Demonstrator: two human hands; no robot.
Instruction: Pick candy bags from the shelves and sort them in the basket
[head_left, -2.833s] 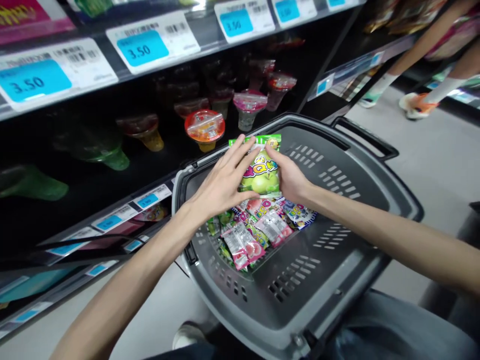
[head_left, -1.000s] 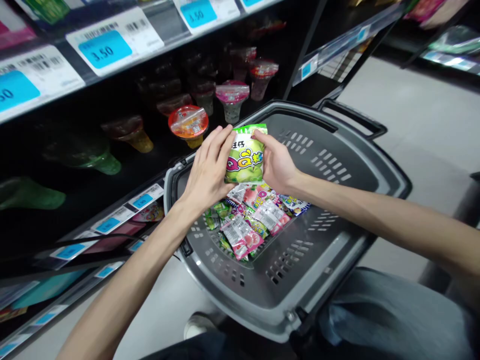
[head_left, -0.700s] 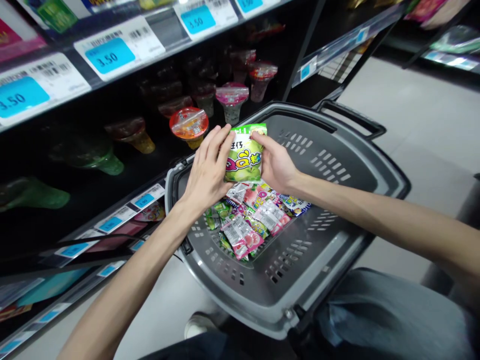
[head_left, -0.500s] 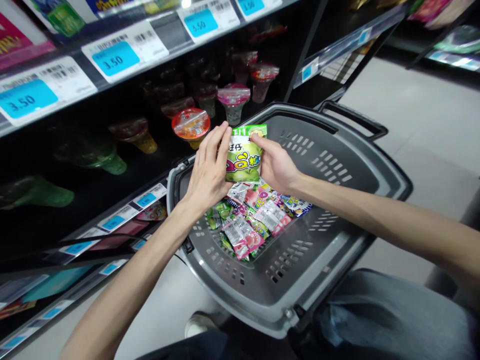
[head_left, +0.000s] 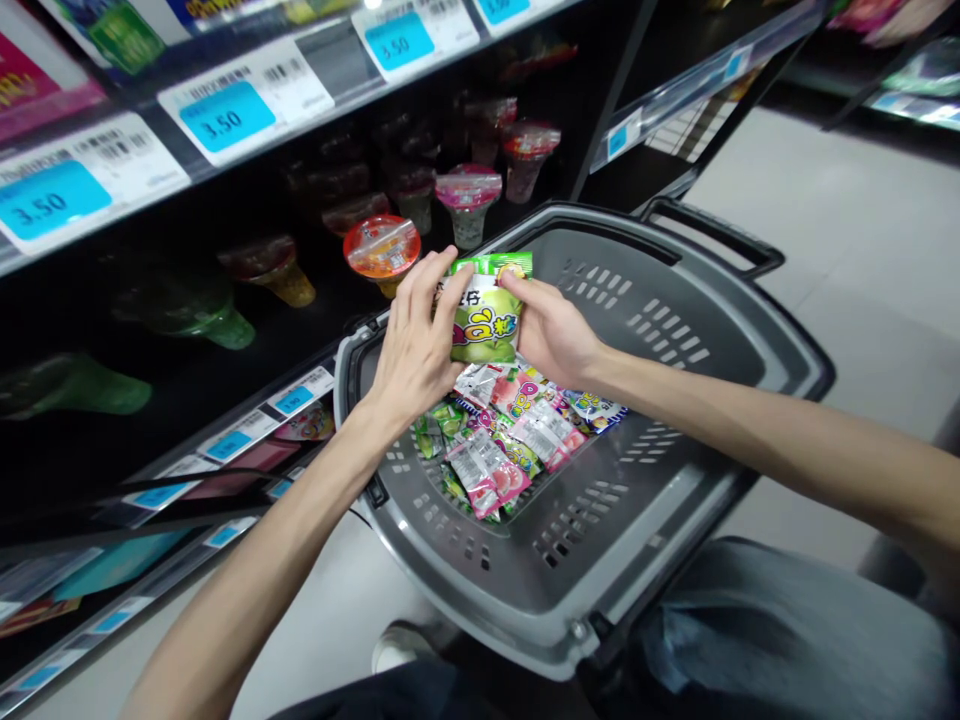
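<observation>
Both my hands hold a green candy bag (head_left: pixel 485 318) with apple artwork upright over a grey shopping basket (head_left: pixel 675 400). My left hand (head_left: pixel 416 345) grips the bag's left edge, fingers curled round its top corner. My right hand (head_left: pixel 551 330) pinches the right edge near the top. Below the bag, a heap of several small pink and green candy packets (head_left: pixel 510 440) lies in the basket's bottom.
A dark store shelf (head_left: pixel 187 300) stands left, holding jelly cups such as an orange-lidded one (head_left: pixel 381 250) and a pink-lidded one (head_left: pixel 469 195). Blue 3.50 price tags (head_left: pixel 225 110) line the shelf edge above. Grey floor (head_left: pixel 862 250) stretches right. My knee (head_left: pixel 780 640) is under the basket.
The green bag has risen from the packet heap and stays held upright. My left fingers have curled tighter round its top corner. The person walking at the far right is gone.
</observation>
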